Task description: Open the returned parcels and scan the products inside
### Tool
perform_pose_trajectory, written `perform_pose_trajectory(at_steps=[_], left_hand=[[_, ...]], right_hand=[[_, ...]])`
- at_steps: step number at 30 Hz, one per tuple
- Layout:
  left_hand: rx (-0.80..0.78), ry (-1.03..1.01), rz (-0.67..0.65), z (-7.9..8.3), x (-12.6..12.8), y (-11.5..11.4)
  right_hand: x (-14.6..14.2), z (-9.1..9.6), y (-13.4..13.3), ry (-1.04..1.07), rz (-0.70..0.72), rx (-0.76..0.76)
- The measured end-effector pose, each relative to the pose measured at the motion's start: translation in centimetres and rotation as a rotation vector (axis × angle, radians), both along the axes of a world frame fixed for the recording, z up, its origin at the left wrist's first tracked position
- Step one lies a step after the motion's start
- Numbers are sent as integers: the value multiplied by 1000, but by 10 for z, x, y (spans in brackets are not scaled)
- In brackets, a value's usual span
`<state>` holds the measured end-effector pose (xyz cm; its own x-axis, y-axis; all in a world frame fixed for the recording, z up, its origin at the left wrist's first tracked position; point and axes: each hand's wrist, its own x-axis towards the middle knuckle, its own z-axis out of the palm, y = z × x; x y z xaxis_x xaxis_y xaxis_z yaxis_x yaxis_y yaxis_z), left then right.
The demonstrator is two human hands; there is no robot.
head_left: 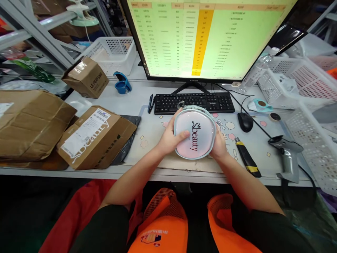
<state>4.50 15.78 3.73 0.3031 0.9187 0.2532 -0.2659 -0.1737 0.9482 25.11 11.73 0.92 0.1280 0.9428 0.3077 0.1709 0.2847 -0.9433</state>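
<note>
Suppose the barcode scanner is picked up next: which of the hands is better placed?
Right, likely: the right hand holds the round Sbeauty case on the side nearer the barcode scanner; the left hand is farther away.

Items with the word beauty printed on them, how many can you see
2: the round pouch, held between the left hand and right hand, and the cardboard box in front of the LE PERFUME carton. Others may be hidden on sides turned away.
</note>
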Motion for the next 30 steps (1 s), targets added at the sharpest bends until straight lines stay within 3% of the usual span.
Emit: perform_pose_trajectory(at_steps=[3, 6, 13, 18, 23, 27, 30], left_hand=[[-206, -164, -149, -3, 2, 4], [-280, -209, -177, -5, -4, 14], [-315, -106, -198, -8, -16, 31], [-440, -187, -65, -12, -20, 47], [-588, -394, 82, -11, -26, 63], [-548, -518, 238, -14, -13, 56], [-524, -567, 315, -17, 0, 46]], right_hand=[[2, 16, -5, -46, -156, 179], [6, 31, -5, -237, -194, 378], [16, 31, 2, -489, -133, 470], [18, 24, 5, -780, -144, 503], [-18, 12, -7, -1044, -23, 558], [-53, 0, -16, -1166, -9, 691], [-63, -5, -18, -1172, -53, 714]])
